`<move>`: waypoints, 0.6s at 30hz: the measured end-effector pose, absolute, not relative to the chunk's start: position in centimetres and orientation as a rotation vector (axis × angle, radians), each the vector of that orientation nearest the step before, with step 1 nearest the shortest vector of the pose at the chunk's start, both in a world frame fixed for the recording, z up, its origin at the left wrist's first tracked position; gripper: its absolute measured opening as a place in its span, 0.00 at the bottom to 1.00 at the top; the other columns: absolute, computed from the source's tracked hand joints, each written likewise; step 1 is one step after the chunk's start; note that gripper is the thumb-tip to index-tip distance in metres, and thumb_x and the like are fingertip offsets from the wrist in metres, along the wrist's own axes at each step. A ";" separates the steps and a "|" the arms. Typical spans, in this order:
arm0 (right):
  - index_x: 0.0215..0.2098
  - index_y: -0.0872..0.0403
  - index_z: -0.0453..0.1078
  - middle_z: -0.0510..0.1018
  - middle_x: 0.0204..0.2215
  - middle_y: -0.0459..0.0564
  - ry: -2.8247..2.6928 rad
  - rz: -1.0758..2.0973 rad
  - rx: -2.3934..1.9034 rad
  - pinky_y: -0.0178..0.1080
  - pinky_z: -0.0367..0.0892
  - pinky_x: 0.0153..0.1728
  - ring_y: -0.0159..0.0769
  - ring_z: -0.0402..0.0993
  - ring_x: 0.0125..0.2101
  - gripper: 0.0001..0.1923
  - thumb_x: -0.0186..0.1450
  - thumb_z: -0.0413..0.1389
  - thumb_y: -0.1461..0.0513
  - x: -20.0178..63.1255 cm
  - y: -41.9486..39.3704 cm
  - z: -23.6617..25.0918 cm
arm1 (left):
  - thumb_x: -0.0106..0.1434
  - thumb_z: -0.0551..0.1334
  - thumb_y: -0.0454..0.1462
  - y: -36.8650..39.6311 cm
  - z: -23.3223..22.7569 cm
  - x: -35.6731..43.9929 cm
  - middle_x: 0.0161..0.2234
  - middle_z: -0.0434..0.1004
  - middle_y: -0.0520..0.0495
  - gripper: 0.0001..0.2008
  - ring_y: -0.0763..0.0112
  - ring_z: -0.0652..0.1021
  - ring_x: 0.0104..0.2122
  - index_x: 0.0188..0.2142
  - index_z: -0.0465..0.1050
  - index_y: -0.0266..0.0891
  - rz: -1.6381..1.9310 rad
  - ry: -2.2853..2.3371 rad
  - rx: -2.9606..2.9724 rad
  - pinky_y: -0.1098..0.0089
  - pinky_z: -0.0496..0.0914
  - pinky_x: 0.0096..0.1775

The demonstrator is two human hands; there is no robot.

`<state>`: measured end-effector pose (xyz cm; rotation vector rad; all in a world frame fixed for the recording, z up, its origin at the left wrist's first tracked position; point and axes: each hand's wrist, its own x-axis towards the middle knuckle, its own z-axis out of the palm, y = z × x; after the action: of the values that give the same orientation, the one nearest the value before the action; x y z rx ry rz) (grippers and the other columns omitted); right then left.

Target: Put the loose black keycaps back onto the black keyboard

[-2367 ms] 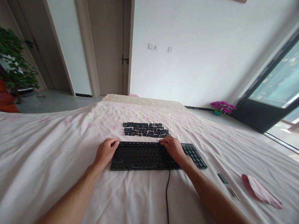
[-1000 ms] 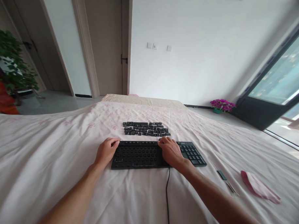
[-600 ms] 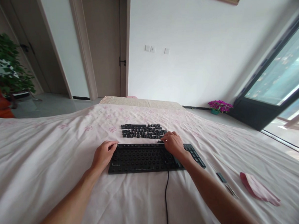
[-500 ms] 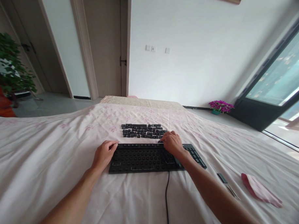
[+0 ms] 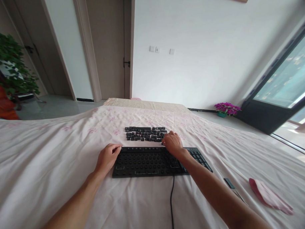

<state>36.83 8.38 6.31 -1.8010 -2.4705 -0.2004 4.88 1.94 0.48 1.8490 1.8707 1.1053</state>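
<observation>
A black computer keyboard (image 5: 144, 163) lies across the bedsheet, many of its main keys stripped to bare mounts. At its far left corner, my left hand (image 5: 109, 157) is closed, with thumb and fingers pinching the edge. My right hand (image 5: 173, 144) reaches over the right part of the keyboard to its far side. Its fingers are bent together, and a small black keycap (image 5: 163, 143) shows at the fingertips. Just beyond the keyboard, loose black keycaps (image 5: 144, 132) lie in rough rows, the right end partly hidden by my right hand.
The keyboard's cable (image 5: 172, 200) runs toward me over the wrinkled sheet (image 5: 128, 205). To the right lie a dark-handled tool (image 5: 229, 183), partly behind my right forearm, and a pink cloth (image 5: 270, 195). Purple flowers (image 5: 227, 108) stand on the floor beyond the bed.
My right hand has moved slightly away from me, from the keyboard's far edge toward the loose keycaps. My left hand keeps its place at the corner. The view has shifted slightly.
</observation>
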 end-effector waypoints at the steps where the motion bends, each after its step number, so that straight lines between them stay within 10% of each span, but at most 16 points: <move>1: 0.31 0.51 0.80 0.79 0.37 0.53 -2.487 -0.207 -1.786 0.41 0.55 0.42 0.44 0.64 0.44 0.07 0.61 0.58 0.65 36.7 8.4 6.3 | 0.62 0.55 0.43 1.9 0.5 4.9 0.42 0.81 0.47 0.16 0.64 0.79 0.43 0.40 0.80 0.42 1.104 1.874 1.850 0.70 0.69 0.45; 18: 0.36 0.45 0.80 0.79 0.36 0.45 -2.421 -0.048 -1.619 0.37 0.58 0.43 0.38 0.67 0.40 0.08 0.63 0.57 0.60 39.5 4.6 7.1 | 0.62 0.55 0.43 1.9 0.4 4.8 0.42 0.81 0.47 0.16 0.64 0.79 0.43 0.39 0.80 0.42 1.100 1.879 1.854 0.69 0.69 0.45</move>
<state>39.49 4.62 7.06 -1.6193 -2.4209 -0.0477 4.79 1.93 0.37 1.8545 1.8793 1.0995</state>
